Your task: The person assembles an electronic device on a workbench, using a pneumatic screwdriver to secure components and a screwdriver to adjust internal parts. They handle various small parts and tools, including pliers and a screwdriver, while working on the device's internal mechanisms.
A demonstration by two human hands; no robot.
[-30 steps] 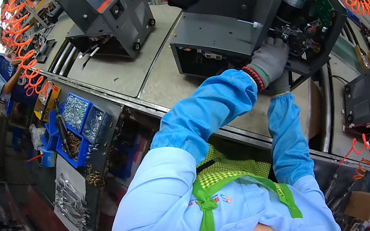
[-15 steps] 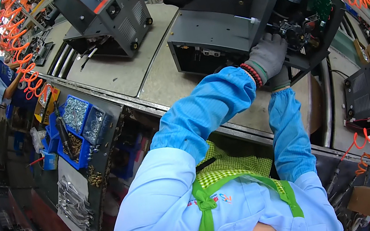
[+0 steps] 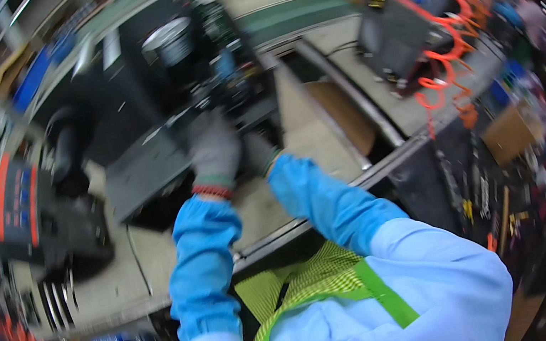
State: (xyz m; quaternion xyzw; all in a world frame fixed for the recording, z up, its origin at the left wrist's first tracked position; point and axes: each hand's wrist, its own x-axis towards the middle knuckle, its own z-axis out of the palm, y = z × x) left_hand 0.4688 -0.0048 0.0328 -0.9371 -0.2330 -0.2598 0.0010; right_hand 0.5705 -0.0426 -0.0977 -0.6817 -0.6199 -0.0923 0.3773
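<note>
A: Head view, blurry frame. Left hand (image 3: 214, 153), grey glove with a red cuff, lies palm down on the front edge of the black machine unit (image 3: 162, 153). Fingers curl over the housing, but I can't tell whether they clamp anything or just press.

B: Right hand?

A: Right hand (image 3: 258, 152) is mostly hidden. Only the glove's wrist end and the blue sleeve show, reaching in under the open middle of the same unit. Open or closed, cannot tell.

B: Where does the unit sit?

A: On the beige workbench (image 3: 312, 142), right in front of the person, top cover off with a round silver part (image 3: 168, 35) and wiring showing inside.

B: Progress?

A: My guess is mid-work. The inside is exposed, both hands are at it, no cover back on, no tool I can make out. What's finished inside is too smeared to read.

B: Anything around it?

A: Second grey unit with an orange panel (image 3: 20, 213) sits at the person's left. Third unit (image 3: 400, 26) sits far right on the bench, with an orange coiled hose (image 3: 446, 62) hanging beside it. Cardboard box (image 3: 508, 131) is below the bench edge at right.
</note>
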